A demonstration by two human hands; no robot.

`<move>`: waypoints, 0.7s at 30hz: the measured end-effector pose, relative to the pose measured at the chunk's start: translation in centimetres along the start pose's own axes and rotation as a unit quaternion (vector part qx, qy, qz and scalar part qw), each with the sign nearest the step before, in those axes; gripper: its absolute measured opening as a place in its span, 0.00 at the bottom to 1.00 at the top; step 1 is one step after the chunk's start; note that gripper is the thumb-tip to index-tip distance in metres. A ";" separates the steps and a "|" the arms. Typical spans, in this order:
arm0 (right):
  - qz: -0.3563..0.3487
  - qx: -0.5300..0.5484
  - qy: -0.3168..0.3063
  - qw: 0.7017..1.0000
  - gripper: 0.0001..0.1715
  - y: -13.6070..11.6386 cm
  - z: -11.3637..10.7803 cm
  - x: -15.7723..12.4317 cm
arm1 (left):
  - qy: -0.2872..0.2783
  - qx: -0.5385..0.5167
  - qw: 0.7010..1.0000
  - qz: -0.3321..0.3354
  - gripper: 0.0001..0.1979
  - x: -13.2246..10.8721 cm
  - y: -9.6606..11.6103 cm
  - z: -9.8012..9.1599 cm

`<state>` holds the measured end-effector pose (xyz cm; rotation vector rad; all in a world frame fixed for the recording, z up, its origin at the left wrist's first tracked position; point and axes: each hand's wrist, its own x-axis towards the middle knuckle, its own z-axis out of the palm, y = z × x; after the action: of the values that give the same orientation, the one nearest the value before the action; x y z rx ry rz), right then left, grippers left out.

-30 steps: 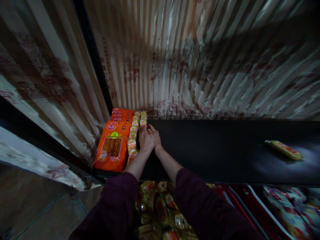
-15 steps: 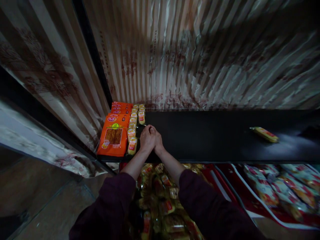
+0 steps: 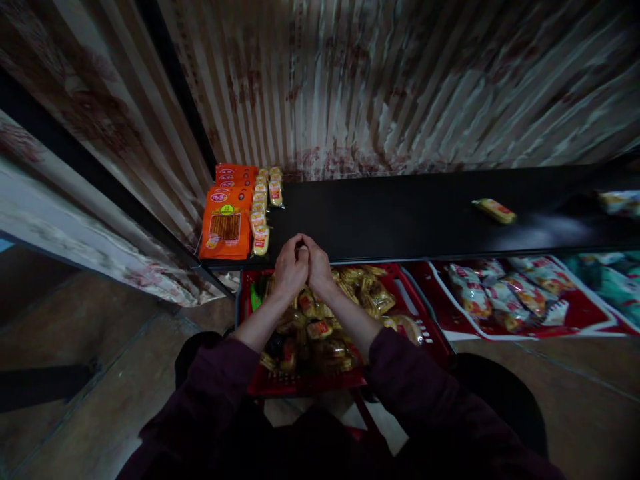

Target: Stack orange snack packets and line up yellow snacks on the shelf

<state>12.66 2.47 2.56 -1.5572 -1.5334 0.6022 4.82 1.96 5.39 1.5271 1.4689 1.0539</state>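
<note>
In the head view, my left hand point(image 3: 291, 270) and my right hand point(image 3: 319, 268) are brought together at the shelf's front edge, fingers closed and meeting at the tips. No object shows in them, though my palms are hidden. Just left of my hands, small yellow packaged cakes point(image 3: 261, 239) stand in rows on the black shelf point(image 3: 380, 213). Flat orange snack packets point(image 3: 225, 230) are stacked at the shelf's left end. Below my forearms is a red basket point(image 3: 415, 303) full of yellow-wrapped snacks point(image 3: 317, 329).
A single yellow packet point(image 3: 494, 211) lies farther right on the shelf, and a white packet point(image 3: 620, 203) is near its right end. Another red basket point(image 3: 590, 317) below holds white packets point(image 3: 525, 297). A dark post point(image 3: 175, 80) and a striped curtain point(image 3: 350, 87) bound the shelf.
My view has tilted down, so the shelf appears higher and more of the basket and floor shows. My joined hands have drawn back from over the shelf to its front edge.
</note>
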 end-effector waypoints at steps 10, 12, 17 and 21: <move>0.023 -0.075 -0.053 0.996 0.26 1.9 0.5 -6.7 | -0.039 -0.064 0.997 -0.016 0.16 -5.2 -5.6 -0.1; 0.051 -0.092 -0.099 0.989 0.24 2.9 1.2 -7.4 | -0.039 -0.089 0.993 -0.069 0.14 -5.4 -7.6 0.5; 0.077 -0.124 -0.171 0.974 0.23 5.2 3.0 -7.8 | -0.006 -0.209 0.942 -0.263 0.13 -4.9 -11.0 2.0; 0.080 -0.135 -0.211 0.965 0.22 6.4 4.2 -7.6 | 0.065 -0.263 0.897 -0.350 0.13 -4.7 -12.3 2.8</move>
<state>11.81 -3.18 -6.58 -1.8579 -1.8786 0.8906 2.79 -2.05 -7.29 0.4840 1.4830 0.9898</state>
